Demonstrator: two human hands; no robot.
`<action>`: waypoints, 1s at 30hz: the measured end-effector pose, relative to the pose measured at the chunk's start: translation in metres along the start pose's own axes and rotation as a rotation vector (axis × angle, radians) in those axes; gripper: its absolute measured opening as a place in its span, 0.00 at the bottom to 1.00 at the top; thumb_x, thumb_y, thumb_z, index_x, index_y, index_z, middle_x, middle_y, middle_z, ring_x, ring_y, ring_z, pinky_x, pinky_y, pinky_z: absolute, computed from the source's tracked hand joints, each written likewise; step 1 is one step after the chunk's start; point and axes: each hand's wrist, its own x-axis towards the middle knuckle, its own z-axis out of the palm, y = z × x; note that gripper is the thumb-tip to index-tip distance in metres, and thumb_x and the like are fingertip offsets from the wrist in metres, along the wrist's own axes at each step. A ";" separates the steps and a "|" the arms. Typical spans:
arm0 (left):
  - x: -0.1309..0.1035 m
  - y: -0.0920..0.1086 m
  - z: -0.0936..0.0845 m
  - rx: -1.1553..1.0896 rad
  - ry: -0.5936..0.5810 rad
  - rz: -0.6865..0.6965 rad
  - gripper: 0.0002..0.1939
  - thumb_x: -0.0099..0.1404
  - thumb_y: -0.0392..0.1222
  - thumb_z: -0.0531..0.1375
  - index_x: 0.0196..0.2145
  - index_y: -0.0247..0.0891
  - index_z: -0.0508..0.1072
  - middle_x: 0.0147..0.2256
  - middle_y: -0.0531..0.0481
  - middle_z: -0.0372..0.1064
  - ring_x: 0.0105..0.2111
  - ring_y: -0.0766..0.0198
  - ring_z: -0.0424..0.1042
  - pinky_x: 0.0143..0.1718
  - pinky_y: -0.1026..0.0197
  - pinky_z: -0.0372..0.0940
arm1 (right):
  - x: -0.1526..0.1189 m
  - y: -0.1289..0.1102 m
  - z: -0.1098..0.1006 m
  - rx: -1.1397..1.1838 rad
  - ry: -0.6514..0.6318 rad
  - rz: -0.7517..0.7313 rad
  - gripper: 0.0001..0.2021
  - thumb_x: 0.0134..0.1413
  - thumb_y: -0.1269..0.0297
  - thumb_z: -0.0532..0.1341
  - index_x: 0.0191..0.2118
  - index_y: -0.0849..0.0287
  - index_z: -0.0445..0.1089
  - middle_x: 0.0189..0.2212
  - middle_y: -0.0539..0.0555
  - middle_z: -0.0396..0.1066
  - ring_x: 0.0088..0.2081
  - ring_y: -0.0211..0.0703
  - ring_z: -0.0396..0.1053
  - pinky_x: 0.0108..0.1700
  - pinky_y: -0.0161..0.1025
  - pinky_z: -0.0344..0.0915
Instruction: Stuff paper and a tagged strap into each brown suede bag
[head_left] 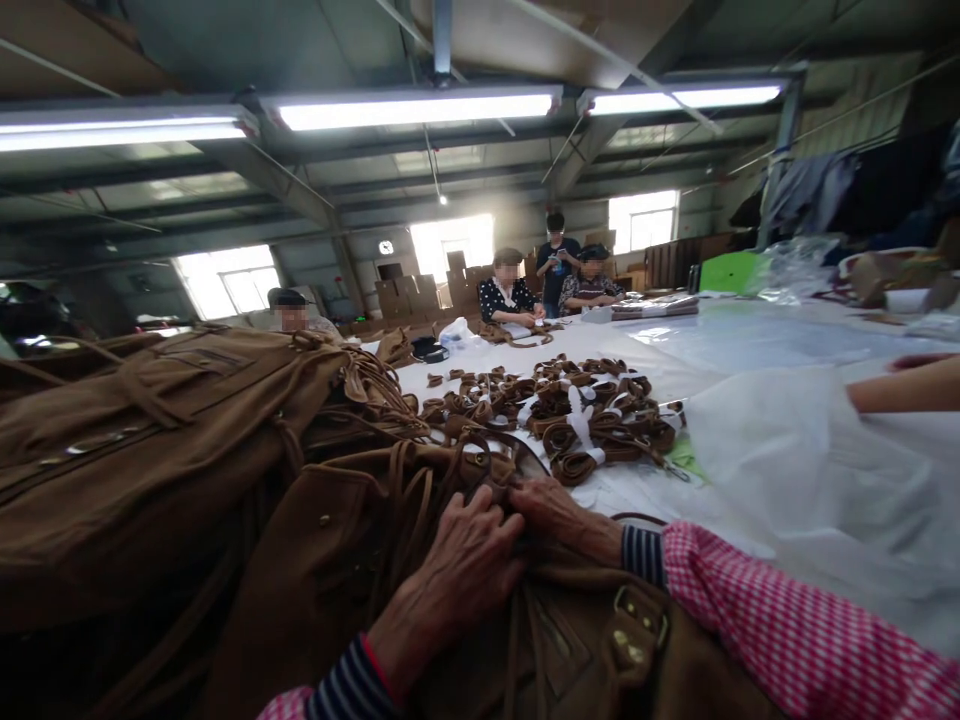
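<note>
A brown bag (600, 600) with brass-coloured buckles lies in front of me. My left hand (469, 555) rests on its upper edge, fingers bent and pressed onto the brown material. Just beside it, my right hand (555, 510) is closed at the bag's top, near a strap loop; its fingertips are partly hidden. What exactly each hand pinches is too small to make out. Beyond the hands lies a pile of rolled brown straps (577, 430) with white bands. More brown bags (150, 430) are heaped on the left.
A white-covered table (660, 355) stretches ahead. At the right edge another person's arm (911, 385) reaches over white sheeting (802, 450). Several people sit or stand at the far side, near cardboard boxes (405, 297). A green item (727, 272) stands at the back right.
</note>
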 end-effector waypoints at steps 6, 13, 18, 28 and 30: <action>-0.022 -0.013 0.025 0.070 0.228 0.103 0.23 0.70 0.45 0.61 0.61 0.49 0.66 0.63 0.48 0.63 0.67 0.48 0.53 0.67 0.37 0.51 | 0.000 0.002 0.008 -0.024 0.116 -0.089 0.14 0.67 0.73 0.54 0.54 0.62 0.71 0.45 0.64 0.76 0.36 0.48 0.76 0.32 0.39 0.66; -0.021 -0.009 0.025 0.082 0.136 0.102 0.30 0.66 0.32 0.56 0.64 0.44 0.61 0.59 0.47 0.68 0.68 0.46 0.49 0.66 0.34 0.48 | -0.005 0.000 -0.012 0.086 0.076 -0.034 0.11 0.64 0.73 0.55 0.47 0.63 0.74 0.41 0.62 0.77 0.35 0.46 0.75 0.31 0.38 0.61; 0.004 0.001 -0.019 0.005 -0.080 0.023 0.16 0.64 0.29 0.56 0.46 0.44 0.74 0.46 0.50 0.74 0.52 0.52 0.63 0.56 0.42 0.57 | -0.015 0.008 -0.029 0.187 0.089 0.025 0.07 0.54 0.77 0.59 0.35 0.61 0.73 0.33 0.54 0.76 0.34 0.42 0.71 0.33 0.36 0.56; -0.003 -0.002 -0.026 0.035 -0.150 -0.019 0.11 0.61 0.29 0.58 0.39 0.43 0.74 0.39 0.48 0.74 0.46 0.52 0.65 0.48 0.44 0.57 | -0.036 0.008 -0.035 0.192 0.097 -0.147 0.07 0.54 0.79 0.56 0.33 0.60 0.68 0.30 0.51 0.70 0.27 0.36 0.60 0.28 0.36 0.47; -0.005 -0.003 -0.014 0.063 -0.109 -0.015 0.21 0.59 0.30 0.58 0.49 0.44 0.73 0.48 0.45 0.72 0.52 0.49 0.64 0.55 0.41 0.56 | -0.031 0.008 -0.028 0.129 0.132 -0.092 0.06 0.54 0.78 0.57 0.34 0.60 0.68 0.31 0.53 0.71 0.27 0.37 0.61 0.28 0.36 0.46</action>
